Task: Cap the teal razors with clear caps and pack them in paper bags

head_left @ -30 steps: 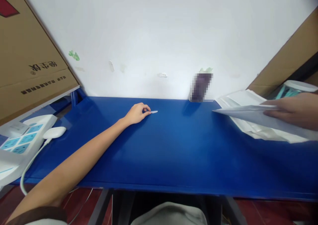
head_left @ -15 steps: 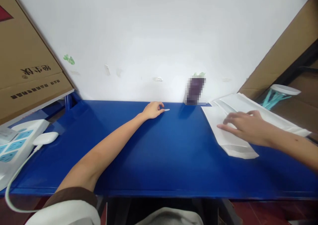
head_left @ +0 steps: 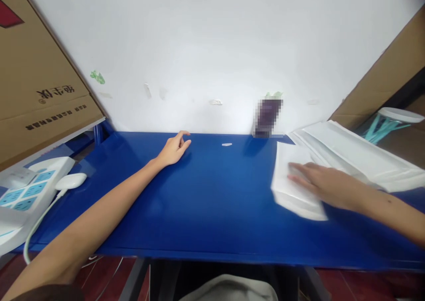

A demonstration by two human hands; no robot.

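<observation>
My left hand hovers over the back left-centre of the blue table, thumb and fingers apart, holding nothing. To its right a small white strip lies alone on the table. My right hand, blurred by motion, rests on a folded white paper piece with its fingers spread over the top. Part of that piece is hidden under the hand. Behind and to the right lie more white folded sheets, stacked loosely.
A pixelated dark upright object leans at the white wall. At the left are a power strip, a white charger with its cable, and a cardboard box. A clear container with teal strips stands far right.
My left hand has moved left, away from the small white strip. My right hand has drawn the top white piece left and toward me, off the other sheets. The view has shifted slightly.
</observation>
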